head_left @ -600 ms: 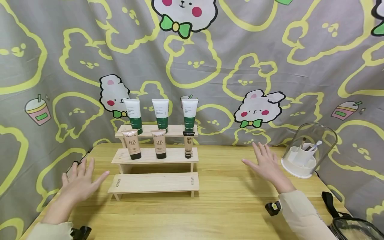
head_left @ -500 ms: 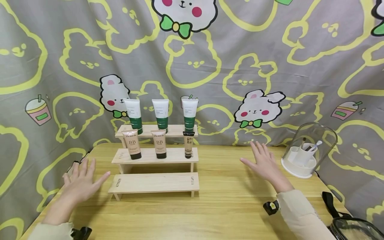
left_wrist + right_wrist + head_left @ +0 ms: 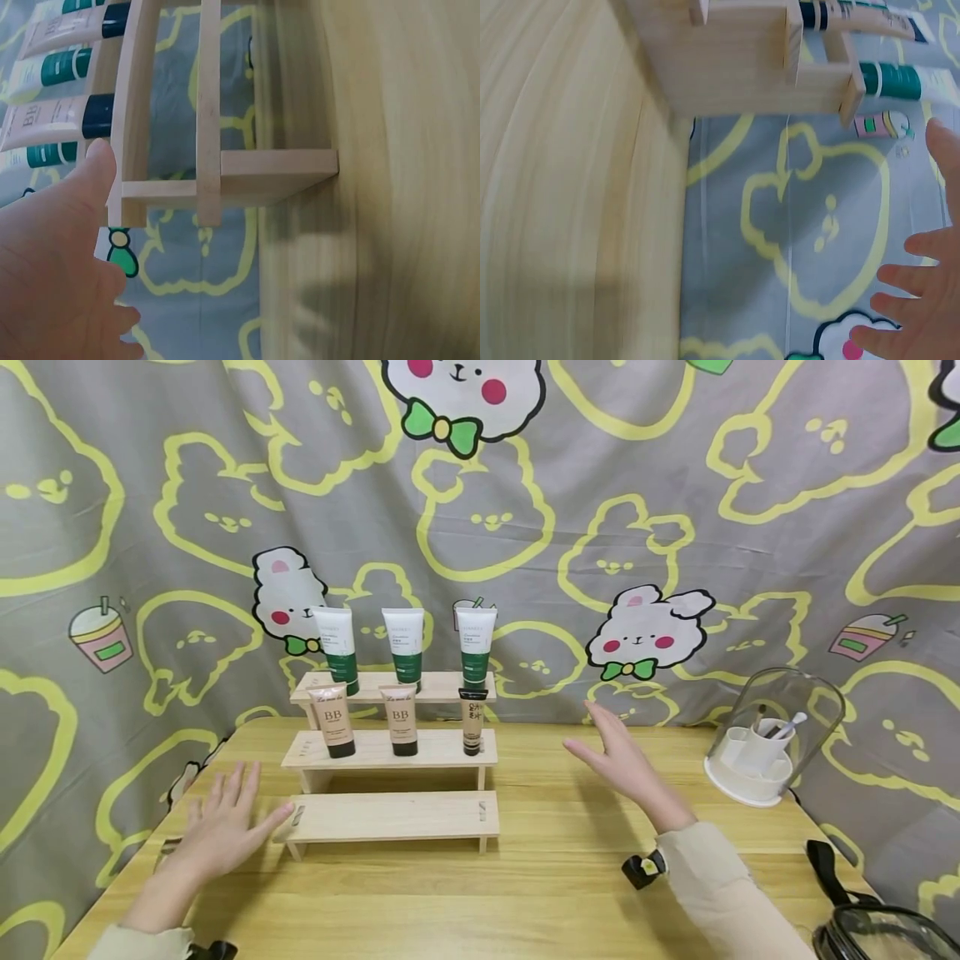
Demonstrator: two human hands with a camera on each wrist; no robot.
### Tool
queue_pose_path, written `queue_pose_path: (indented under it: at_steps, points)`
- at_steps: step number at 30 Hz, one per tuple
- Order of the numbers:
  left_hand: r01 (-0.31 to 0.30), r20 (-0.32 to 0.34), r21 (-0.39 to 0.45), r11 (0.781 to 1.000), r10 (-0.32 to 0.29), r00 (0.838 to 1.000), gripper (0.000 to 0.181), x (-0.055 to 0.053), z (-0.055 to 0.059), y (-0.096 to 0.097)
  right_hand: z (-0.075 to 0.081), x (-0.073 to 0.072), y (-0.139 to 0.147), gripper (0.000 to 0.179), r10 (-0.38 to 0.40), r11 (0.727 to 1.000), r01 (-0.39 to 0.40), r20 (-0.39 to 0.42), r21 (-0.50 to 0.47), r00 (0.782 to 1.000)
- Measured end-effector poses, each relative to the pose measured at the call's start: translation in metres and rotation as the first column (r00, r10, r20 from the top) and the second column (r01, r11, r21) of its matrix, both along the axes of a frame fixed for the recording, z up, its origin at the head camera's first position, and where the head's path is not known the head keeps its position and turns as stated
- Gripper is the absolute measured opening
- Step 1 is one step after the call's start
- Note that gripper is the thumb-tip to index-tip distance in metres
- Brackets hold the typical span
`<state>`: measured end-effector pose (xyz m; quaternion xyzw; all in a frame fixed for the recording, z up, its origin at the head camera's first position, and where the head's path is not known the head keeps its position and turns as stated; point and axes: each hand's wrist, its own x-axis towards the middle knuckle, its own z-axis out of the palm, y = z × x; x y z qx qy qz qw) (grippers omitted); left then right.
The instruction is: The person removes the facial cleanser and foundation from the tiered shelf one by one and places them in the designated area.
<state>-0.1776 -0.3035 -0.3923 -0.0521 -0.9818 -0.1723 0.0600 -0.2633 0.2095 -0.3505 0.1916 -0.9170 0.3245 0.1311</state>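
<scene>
Both our grips are spread out, holding nothing. The left grip (image 3: 221,837) is just beside the wooden stand (image 3: 393,817) — thumb toward the bottom step, can't tell if it touches — and the right grip (image 3: 626,766) hangs over the tabletop (image 3: 555,885), thumb apart from the fingers. Stand's between the two grips, BB tubes (image 3: 332,718) and green-and-white tubes (image 3: 405,647) upright on it. We'd guess this is the approach; getting hold of anything probably calls for bringing a grip in gently, since those tubes look tippy.
</scene>
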Motion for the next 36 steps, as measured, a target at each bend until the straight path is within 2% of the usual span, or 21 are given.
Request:
queue_pose_path:
  at_steps: [6,11,15,22,25,32,36]
  points:
    - [0.037,-0.05,0.035,0.999,-0.035,0.998,0.09,0.003,-0.003,0.006,0.003,-0.002,-0.026,0.074,0.042,0.995,-0.041,0.004,-0.092,0.999]
    - [0.059,-0.076,0.023,0.998,-0.057,0.995,0.089,0.002,-0.007,0.011,0.002,-0.008,-0.048,0.07,0.088,0.981,-0.085,0.009,-0.172,0.996]
    - [0.072,-0.072,0.035,0.997,-0.069,0.995,0.088,0.002,-0.011,0.015,-0.001,-0.012,-0.066,0.066,0.14,0.957,-0.128,0.026,-0.262,0.99]
    - [0.1,-0.066,0.089,0.991,-0.094,0.993,0.084,0.004,-0.015,0.018,-0.006,-0.017,-0.094,0.052,0.229,0.888,-0.192,0.039,-0.417,0.973]
    - [0.115,-0.077,0.102,0.988,-0.107,0.991,0.083,0.005,-0.018,0.019,-0.007,-0.018,-0.104,0.046,0.237,0.878,-0.196,0.04,-0.437,0.971]
    - [0.138,-0.102,0.105,0.985,-0.128,0.987,0.081,0.008,-0.023,0.02,-0.01,-0.019,-0.118,0.037,0.217,0.874,-0.176,0.039,-0.454,0.975]
    - [0.152,-0.094,0.108,0.982,-0.142,0.985,0.08,0.01,-0.024,0.021,-0.011,-0.019,-0.123,0.036,0.221,0.861,-0.187,0.017,-0.473,0.975]
